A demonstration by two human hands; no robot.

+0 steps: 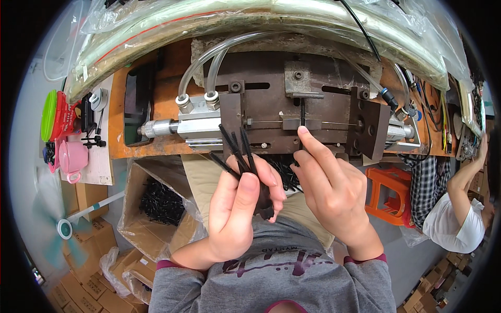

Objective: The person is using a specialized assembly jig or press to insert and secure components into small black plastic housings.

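Note:
A bunch of black, thin-tipped brush wands point(241, 148), like mascara wands, fans upward from my left hand point(233, 211), which is closed around their thicker ends. My right hand point(334, 190) reaches to a metal fixture point(271, 112). Its index fingertip touches the lower end of a black wand point(302, 111) standing in the small centre block point(293, 123). The other fingers curl in, and a dark piece, seemingly another wand, shows at their tips; the thumb is mostly hidden. Thin rods run from both sides toward that block.
Air cylinders point(201, 128) with clear hoses flank the fixture on an orange bench point(119, 120). Below sits a plastic-lined carton point(130, 208) of black pieces. A pink cup point(73, 156) and a fan point(64, 229) are left; an orange stool point(386, 195) and a person point(454, 224) are right.

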